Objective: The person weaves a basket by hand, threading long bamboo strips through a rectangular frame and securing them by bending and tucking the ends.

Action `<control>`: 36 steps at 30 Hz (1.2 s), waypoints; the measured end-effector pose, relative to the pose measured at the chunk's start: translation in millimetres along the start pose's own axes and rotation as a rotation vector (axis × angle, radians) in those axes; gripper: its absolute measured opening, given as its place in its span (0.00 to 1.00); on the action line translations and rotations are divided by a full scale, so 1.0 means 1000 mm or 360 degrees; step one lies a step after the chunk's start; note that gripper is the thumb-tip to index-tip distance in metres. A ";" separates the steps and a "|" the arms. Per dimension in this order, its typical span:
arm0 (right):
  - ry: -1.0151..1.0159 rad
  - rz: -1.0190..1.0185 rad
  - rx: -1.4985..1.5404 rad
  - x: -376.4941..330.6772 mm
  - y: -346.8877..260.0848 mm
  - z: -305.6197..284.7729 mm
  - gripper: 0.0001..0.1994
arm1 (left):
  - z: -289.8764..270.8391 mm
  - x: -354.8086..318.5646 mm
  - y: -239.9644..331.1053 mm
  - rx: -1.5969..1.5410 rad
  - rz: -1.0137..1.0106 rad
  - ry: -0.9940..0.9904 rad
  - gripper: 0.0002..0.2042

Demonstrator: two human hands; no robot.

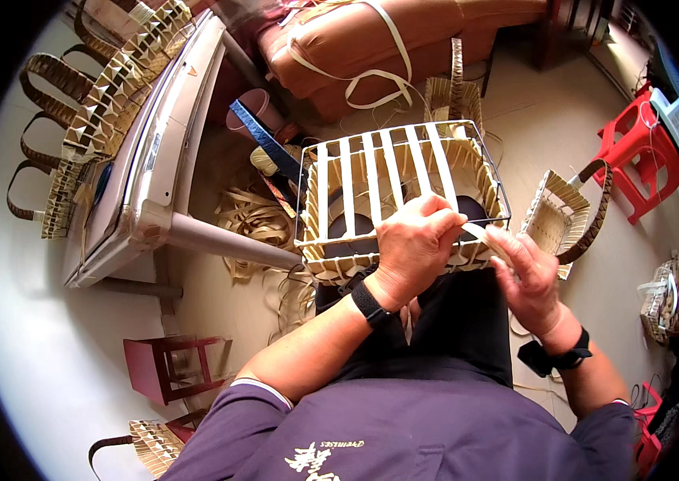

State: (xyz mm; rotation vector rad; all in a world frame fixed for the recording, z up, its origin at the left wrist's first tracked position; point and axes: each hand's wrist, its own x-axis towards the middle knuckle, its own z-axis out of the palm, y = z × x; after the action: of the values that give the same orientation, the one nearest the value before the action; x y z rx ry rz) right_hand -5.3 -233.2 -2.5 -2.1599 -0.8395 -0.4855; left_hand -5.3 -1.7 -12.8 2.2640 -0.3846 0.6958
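A rectangular dark wire frame rests over a pale woven basket at my lap. Several cream flat strips run side by side across the frame, from its far bar to its near one. At the frame's near right part, my left hand is closed in a pinch on a cream strip. Just to its right, my right hand grips the same strip between thumb and fingers. The part of the strip under my left fingers is hidden.
Handled woven baskets line a table at left. Loose strips lie on the floor beside it. A small handled basket stands at right, near a red stool. A brown sofa is at the back.
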 end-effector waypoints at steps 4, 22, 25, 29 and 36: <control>-0.0236 -0.0343 -0.0364 0.044 -0.002 -0.040 0.10 | -0.002 0.001 0.004 0.0018 -0.0007 -0.0048 0.01; -0.0022 0.0079 -0.0721 0.123 0.026 -0.038 0.10 | -0.009 0.002 0.006 0.0130 0.0109 -0.0116 0.04; 0.0226 -0.0149 -0.0244 0.050 0.030 -0.038 0.10 | -0.011 0.003 0.013 0.0136 -0.0037 -0.0236 0.02; -0.0201 0.0339 0.0302 -0.010 -0.005 -0.003 0.15 | -0.009 0.009 0.011 0.0077 -0.0019 -0.0256 0.03; -0.0199 0.1230 0.1514 0.010 -0.017 0.039 0.15 | -0.010 0.009 0.013 0.0076 -0.0021 -0.0299 0.02</control>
State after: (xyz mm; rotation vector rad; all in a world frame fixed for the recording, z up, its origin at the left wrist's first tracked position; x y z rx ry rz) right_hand -7.0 -190.3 -13.2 -1.4317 -0.1512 0.3910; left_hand -7.2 -4.4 5.7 2.3833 -0.4461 0.4916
